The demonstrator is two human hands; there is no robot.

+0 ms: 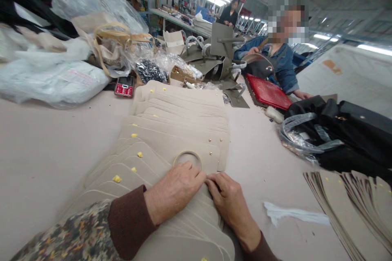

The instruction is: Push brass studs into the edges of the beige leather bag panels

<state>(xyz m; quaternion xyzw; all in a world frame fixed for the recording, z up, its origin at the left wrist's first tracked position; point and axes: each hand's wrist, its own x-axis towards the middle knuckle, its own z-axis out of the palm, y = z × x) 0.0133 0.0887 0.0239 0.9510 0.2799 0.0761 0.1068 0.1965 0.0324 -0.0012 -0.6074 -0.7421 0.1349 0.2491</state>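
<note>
Fanned, overlapping beige leather-like bag panels (180,130) run down the table before me. Small yellow tabs stick to their left edges, and a few metal snaps show at the right. Over the panels, my left hand (179,185) is closed, its fingers around the near side of a thin roll of yellowish tape (188,152). My right hand (228,197) is closed too, thumb and forefinger pinched right beside the left fingertips. Whatever lies in that pinch is hidden or too small to make out.
Black bags (343,126) lie at right, above more stacked panels (352,208) and a white strip (294,213). A red phone (124,86) and plastic-wrapped bundles (55,81) sit at left. Across the table a person (275,59) handles a bag piece near a red pad (268,91).
</note>
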